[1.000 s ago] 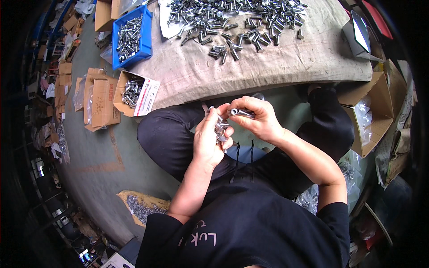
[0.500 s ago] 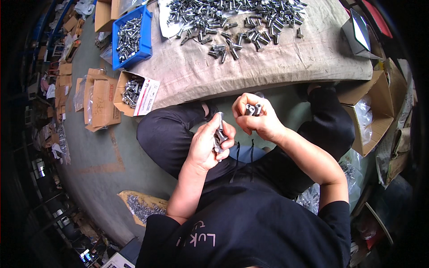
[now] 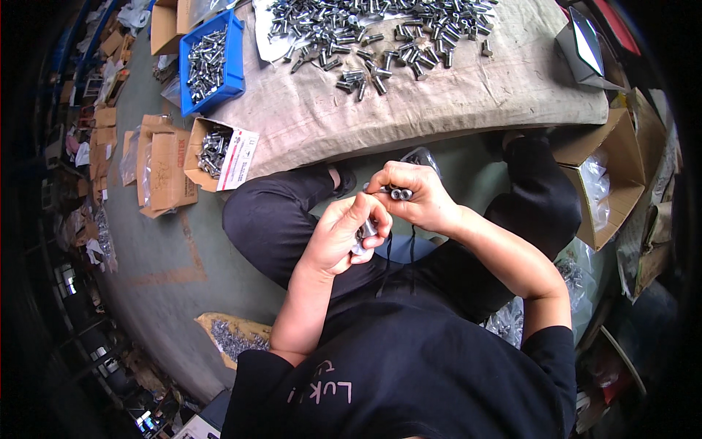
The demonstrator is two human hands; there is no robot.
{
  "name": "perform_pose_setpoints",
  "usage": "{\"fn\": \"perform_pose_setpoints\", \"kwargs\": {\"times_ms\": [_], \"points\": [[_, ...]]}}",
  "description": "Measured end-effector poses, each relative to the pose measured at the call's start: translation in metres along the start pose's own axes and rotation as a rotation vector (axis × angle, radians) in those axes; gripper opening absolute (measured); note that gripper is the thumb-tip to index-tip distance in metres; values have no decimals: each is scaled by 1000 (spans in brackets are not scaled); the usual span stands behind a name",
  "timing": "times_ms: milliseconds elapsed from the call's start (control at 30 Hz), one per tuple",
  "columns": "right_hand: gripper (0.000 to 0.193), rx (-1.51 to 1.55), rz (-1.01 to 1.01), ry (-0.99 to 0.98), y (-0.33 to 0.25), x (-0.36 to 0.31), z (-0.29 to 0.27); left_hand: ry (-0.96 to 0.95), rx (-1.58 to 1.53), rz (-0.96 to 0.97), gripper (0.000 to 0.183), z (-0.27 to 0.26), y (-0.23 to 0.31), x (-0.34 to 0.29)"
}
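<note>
My left hand is closed around several short silver metal bolts, whose ends show between thumb and fingers. Just to its right and slightly farther away, my right hand is also closed on bolts; a few round ends with dark hollow centres stick out of the fist. The fingertips of both hands meet over my lap, so what lies between them is partly hidden. Beyond the hands, a heap of similar bolts spreads over the cloth-covered table.
A blue bin of bolts stands at the table's left, with a small cardboard box of bolts below. An open carton with clear plastic stands right. Small metal parts lie on cardboard at lower left. A white stand is far right.
My right hand has moved left and slightly down to meet the left hand. The bolt that stuck up from my left hand is now mostly covered by fingers.
</note>
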State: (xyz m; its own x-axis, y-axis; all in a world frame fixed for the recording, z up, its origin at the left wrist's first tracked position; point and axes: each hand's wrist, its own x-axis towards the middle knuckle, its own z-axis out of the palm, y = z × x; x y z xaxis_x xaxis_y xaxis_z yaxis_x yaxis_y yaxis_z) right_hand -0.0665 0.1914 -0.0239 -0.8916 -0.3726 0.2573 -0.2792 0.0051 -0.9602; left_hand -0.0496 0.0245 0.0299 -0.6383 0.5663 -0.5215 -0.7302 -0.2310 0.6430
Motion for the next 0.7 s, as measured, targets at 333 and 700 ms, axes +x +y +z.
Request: {"fn": "perform_pose_setpoints", "kwargs": {"times_ms": [333,700], "points": [[14,333,341,58,-13,3,-4,339,310,358,23,0,-6,-9],[24,129,77,31,-15,1,6,496,1155,889,40,1,-16,7]]}}
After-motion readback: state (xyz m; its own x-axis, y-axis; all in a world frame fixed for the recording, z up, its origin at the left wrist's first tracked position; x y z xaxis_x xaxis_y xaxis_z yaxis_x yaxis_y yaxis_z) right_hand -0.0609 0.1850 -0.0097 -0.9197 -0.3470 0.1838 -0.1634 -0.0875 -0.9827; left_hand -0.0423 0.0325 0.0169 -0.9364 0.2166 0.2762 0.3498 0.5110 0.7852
